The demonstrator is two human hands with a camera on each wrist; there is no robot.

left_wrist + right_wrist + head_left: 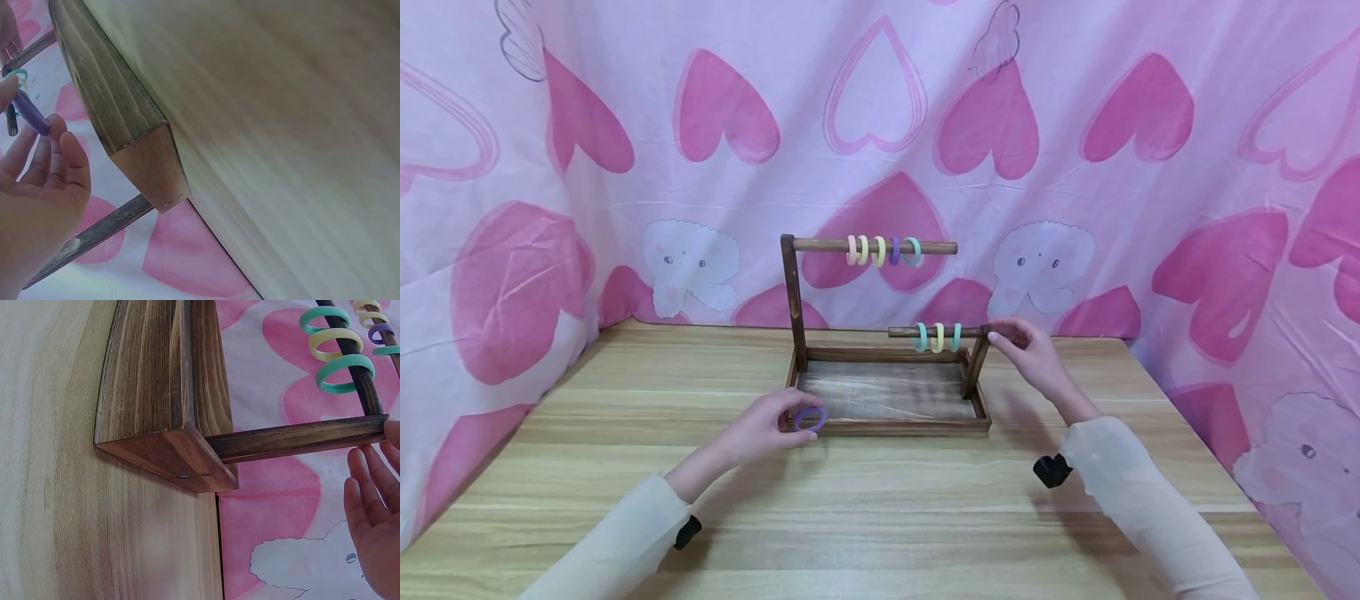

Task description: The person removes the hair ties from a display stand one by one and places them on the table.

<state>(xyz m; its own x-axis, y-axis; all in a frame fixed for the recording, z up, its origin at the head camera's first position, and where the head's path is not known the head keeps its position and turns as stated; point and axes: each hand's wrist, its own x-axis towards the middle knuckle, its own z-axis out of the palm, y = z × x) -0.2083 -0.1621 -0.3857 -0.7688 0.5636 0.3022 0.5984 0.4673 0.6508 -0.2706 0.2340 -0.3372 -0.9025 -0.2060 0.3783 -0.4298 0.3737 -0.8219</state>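
With my left hand [771,425], I am pinching a purple ring [30,112] near the wooden rack's [887,427] front-left corner; with my right hand [1035,357], I am gripping the short post [975,368] near its top. Rings [880,252] are hanging on both bars [827,245].

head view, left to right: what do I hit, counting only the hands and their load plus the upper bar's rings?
Left hand pinching a purple ring → three pale rings → second purple ring → mint ring → right hand.
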